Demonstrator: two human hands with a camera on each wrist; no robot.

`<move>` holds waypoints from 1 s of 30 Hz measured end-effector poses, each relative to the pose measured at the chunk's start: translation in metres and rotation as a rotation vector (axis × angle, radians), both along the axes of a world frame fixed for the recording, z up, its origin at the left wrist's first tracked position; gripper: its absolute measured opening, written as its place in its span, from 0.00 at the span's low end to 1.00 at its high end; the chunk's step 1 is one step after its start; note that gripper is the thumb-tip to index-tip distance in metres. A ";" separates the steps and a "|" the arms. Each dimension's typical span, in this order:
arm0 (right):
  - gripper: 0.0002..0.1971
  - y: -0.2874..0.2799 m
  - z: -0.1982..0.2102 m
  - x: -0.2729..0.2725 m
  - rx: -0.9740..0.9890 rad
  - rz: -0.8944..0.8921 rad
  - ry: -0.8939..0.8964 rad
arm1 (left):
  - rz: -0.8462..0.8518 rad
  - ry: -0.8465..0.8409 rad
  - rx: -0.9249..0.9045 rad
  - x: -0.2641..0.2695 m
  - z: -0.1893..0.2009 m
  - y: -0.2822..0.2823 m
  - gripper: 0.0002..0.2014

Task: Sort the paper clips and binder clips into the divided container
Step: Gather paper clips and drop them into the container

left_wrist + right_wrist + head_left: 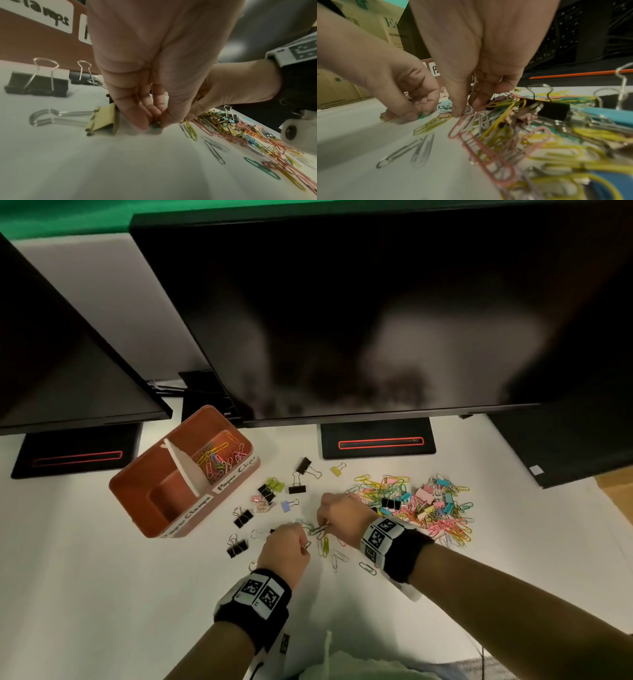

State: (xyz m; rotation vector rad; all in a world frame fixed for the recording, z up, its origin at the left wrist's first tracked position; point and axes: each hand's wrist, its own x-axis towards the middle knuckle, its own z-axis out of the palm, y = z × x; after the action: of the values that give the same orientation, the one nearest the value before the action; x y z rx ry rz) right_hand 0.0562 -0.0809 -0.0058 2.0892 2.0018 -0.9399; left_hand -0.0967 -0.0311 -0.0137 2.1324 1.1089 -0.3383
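Two bare hands work low over a white table (102, 577), each wrist wrapped in a black band with square printed markers. Nearest the person, a few loose silver paper clips (337, 559) lie flat on the table just below the hands.

The left hand (286, 549) is curled, its thumb and fingertips (142, 119) pinched on a small green paper clip (424, 113) right at the table surface. A yellow binder clip (102, 120) lies on its side just beside those fingers.

The right hand (342, 517) is also curled, thumb and forefinger pinched on a small bunch of paper clips (471, 117), pink and white ones among them, at the near edge of the main heap. Yellow-green paper clips (433, 124) lie between the two hands.

To the right, touching the right hand, spreads the heap (424, 508): thin wire paper clips in pink, yellow, green and silver, tangled with small pastel and black binder clips. To the left of the hands, several black binder clips (239, 518) with silver wire handles stand scattered, along with pink, blue and green ones.

Farther back on the left sits the divided container (144, 494), a reddish-brown box with a white partition and handwritten labels. Its right compartment holds coloured paper clips (219, 458). Beyond it stand dark monitors (376, 320) on black bases.
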 end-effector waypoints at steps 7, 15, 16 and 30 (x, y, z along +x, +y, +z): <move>0.12 0.006 0.000 0.000 -0.106 -0.024 0.016 | -0.040 -0.101 -0.013 -0.013 -0.003 0.001 0.03; 0.11 0.006 0.008 -0.002 -0.090 0.041 -0.133 | -0.006 -0.242 -0.112 -0.019 -0.001 -0.013 0.03; 0.11 0.003 0.009 0.000 -0.052 0.037 -0.128 | -0.011 -0.245 -0.098 -0.016 -0.002 -0.015 0.03; 0.12 -0.062 0.012 0.011 -0.017 -0.331 0.154 | -0.011 -0.220 0.035 0.011 -0.018 -0.034 0.11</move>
State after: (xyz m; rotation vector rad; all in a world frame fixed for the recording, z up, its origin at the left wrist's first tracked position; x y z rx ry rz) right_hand 0.0672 -0.1425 0.0057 2.4559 1.7315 -1.1974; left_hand -0.0858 -0.0655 -0.0313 2.1476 0.9833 -0.0858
